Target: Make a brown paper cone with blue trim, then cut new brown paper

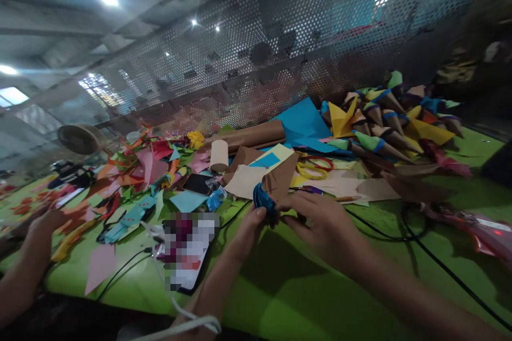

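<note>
In the head view, a blue paper flower (263, 197) of rolled, layered paper is gripped from below by my left hand (251, 232), thumb against its side. My right hand (318, 221) meets it from the right, fingertips pinched at the flower's lower edge; what exactly lies between them is partly hidden. Just behind the flower are brown paper sheets (282, 184) and a pale yellow strip with a blue piece on it (276, 160). Yellow-handled scissors (314, 170) and a pencil (346, 199) lie beyond my right hand.
A phone (198, 256) with a cable rests left of my left forearm. Colourful paper scraps (148, 165) heap up at left, and paper cones (384, 117) pile at back right. A glue gun (480, 229) lies at right. Another person's hand (44, 224) is far left.
</note>
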### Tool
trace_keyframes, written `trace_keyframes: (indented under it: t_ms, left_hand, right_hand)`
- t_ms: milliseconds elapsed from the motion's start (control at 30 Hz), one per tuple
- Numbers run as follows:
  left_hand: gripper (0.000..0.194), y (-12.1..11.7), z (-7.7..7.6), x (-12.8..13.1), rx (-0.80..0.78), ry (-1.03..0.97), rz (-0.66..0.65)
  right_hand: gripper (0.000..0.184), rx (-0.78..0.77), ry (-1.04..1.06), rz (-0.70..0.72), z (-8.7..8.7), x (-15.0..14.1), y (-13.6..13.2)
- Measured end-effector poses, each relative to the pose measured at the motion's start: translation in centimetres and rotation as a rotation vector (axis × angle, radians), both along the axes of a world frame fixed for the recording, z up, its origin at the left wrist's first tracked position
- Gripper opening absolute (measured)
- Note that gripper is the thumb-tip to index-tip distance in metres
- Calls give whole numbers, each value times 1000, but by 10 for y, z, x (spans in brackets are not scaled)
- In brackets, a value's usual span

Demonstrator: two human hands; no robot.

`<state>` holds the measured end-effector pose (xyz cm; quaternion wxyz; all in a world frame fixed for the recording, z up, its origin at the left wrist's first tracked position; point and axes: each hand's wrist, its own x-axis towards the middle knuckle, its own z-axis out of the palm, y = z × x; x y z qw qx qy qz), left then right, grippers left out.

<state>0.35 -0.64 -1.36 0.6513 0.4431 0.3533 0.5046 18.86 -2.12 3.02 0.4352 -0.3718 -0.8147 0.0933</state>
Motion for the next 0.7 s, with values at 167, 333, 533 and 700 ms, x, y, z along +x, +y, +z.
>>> trace_keyframes:
  t_ms: [167,333,533,700]
  left_hand:
    - [40,-1,8,1,86,-17,-2]
    - [38,-1,8,0,89,-46,-33]
    - [42,-4,2,-2,40,-74,-69]
    - [46,-7,3,-2,8,-72,-139]
  right_hand:
    - [9,-148,106,-2,6,3,1]
    - [10,-155,120,28,6,-1,-1]
    - [16,-83,72,71,2,-3,-1]
    - [15,-93,52,34,0,-4,-2]
